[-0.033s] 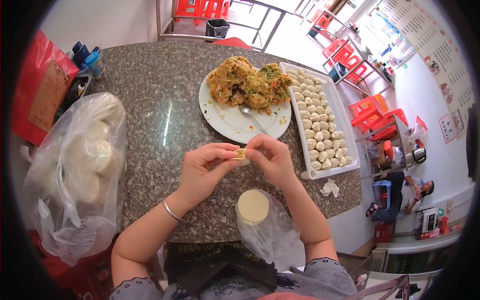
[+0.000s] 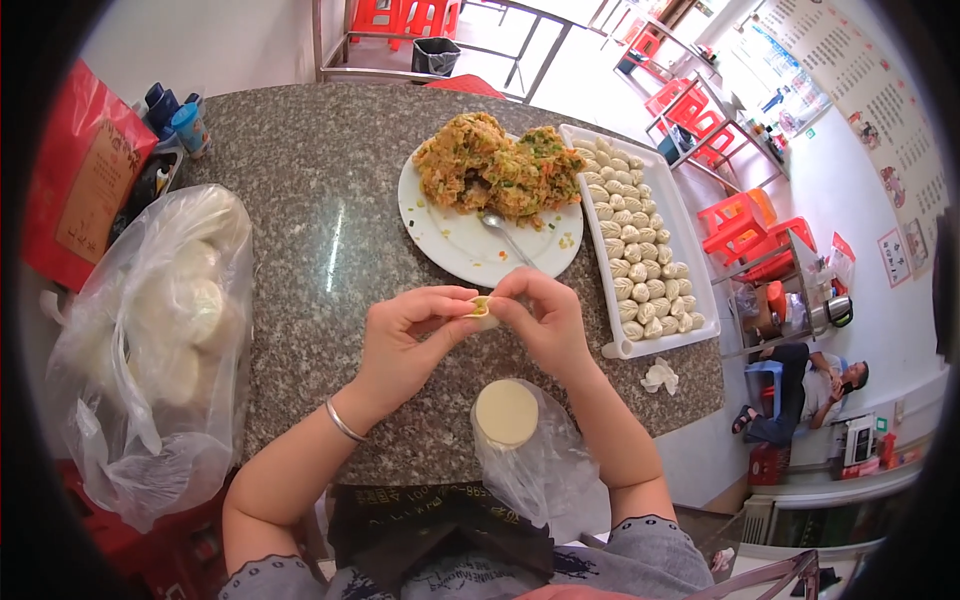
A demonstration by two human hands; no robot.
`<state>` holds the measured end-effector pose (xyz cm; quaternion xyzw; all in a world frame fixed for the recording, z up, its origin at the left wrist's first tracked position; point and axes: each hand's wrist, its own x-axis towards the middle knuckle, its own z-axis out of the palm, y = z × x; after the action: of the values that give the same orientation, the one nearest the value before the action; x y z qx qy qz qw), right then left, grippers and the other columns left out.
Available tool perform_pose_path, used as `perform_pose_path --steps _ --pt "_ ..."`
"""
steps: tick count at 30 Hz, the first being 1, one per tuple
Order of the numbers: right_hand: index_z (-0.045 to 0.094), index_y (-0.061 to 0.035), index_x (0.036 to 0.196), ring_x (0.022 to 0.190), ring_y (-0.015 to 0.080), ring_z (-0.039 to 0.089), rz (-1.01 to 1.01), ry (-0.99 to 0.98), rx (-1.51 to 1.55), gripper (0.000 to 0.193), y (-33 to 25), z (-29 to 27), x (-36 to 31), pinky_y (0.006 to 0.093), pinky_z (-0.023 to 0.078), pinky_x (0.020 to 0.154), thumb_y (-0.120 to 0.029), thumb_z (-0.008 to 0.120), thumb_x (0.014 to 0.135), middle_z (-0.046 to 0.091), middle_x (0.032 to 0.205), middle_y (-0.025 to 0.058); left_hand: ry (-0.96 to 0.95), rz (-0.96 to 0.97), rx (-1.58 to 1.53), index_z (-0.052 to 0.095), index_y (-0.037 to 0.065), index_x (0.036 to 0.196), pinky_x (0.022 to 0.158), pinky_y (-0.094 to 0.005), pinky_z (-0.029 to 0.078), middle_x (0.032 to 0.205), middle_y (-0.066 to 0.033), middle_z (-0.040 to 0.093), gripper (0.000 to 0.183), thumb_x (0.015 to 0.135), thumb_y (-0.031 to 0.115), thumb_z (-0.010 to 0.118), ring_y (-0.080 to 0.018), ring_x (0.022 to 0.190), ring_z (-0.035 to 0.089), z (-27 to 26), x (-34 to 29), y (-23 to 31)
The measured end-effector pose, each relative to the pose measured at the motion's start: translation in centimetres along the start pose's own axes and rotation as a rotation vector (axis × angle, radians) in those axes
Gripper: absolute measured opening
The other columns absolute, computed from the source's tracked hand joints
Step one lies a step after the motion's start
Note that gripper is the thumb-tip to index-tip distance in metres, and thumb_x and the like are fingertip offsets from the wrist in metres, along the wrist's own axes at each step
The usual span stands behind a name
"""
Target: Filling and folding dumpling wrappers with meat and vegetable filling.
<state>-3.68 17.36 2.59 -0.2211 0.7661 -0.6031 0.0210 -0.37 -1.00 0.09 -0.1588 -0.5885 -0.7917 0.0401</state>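
Note:
Between my two hands is a partly folded dumpling (image 2: 480, 309), with a bit of filling showing at its open top. My left hand (image 2: 410, 325) pinches one side of it with thumb and fingers. On the other side, the fingertips of my right hand (image 2: 545, 315) press the wrapper's edge. Just beyond them stands a white plate (image 2: 425, 225) heaped with chopped vegetable filling (image 2: 490, 170), and a metal spoon (image 2: 510, 238) rests on it. Nearer to me, a stack of round wrappers (image 2: 506, 413) sits on a clear plastic bag (image 2: 545, 470).
A white tray (image 2: 625, 348) of several rows of pleated dumplings (image 2: 640, 245) lies right of the plate. Crumpled tissue (image 2: 659, 376) is near it. At left are a plastic bag of wrappers (image 2: 165, 330) and a red bag (image 2: 85, 180). A person (image 2: 810, 390) sits far right.

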Motion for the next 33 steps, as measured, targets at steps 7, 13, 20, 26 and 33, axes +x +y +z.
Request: perform_pose_path --steps 7,13,20,26,33 --pt "0.064 -0.0003 0.085 0.075 0.0203 0.061 -0.181 0.083 -0.254 0.007 -0.5 0.6 0.0 0.0294 0.047 0.069 -0.005 0.066 0.081 0.064 0.082 0.0091 0.154 -0.147 0.044 0.066 -0.003 0.096 0.083 -0.0265 0.055 0.108 -0.0148 0.063 0.017 0.081 0.002 0.07 -0.0182 0.095 0.065 0.4 0.2 0.7" --pt "0.064 -0.0003 0.084 0.075 0.0189 0.061 -0.035 0.033 -0.103 0.006 -0.2 -0.2 0.2 0.0293 0.047 0.068 -0.005 0.066 0.08 0.063 0.081 0.0079 0.051 -0.034 -0.002 0.066 -0.003 0.096 0.084 -0.0274 0.054 0.11 -0.0155 0.062 0.016 0.08 -0.006 0.066 -0.0184 0.099 0.063 0.0 0.1 -0.1" --pt "0.063 -0.0006 0.082 0.076 0.0206 0.061 -0.144 0.077 -0.262 0.006 -0.9 0.5 0.0 0.0295 0.047 0.069 -0.005 0.066 0.08 0.063 0.081 0.0086 0.076 -0.116 0.09 0.064 -0.003 0.097 0.081 -0.0261 0.054 0.107 -0.0141 0.063 0.016 0.081 -0.004 0.067 -0.0168 0.094 0.064 0.1 0.0 0.3" --pt "0.063 -0.0006 0.083 0.077 0.0208 0.061 -0.17 0.114 -0.298 0.005 -0.6 0.5 -0.3 0.03 0.047 0.07 -0.004 0.065 0.08 0.063 0.081 0.0088 0.151 -0.143 -0.074 0.065 -0.003 0.097 0.079 -0.0249 0.054 0.104 -0.0132 0.064 0.016 0.081 -0.004 0.067 -0.0156 0.092 0.064 0.5 0.2 0.5" --pt "0.063 -0.0003 0.083 0.076 0.0196 0.061 -0.049 0.004 -0.089 0.006 -0.6 -0.2 0.1 0.029 0.047 0.07 -0.004 0.065 0.08 0.062 0.081 0.0088 0.011 -0.024 0.056 0.068 -0.003 0.095 0.079 -0.0253 0.053 0.106 -0.0133 0.064 0.015 0.08 -0.006 0.066 -0.0163 0.093 0.063 0.2 0.0 0.4"
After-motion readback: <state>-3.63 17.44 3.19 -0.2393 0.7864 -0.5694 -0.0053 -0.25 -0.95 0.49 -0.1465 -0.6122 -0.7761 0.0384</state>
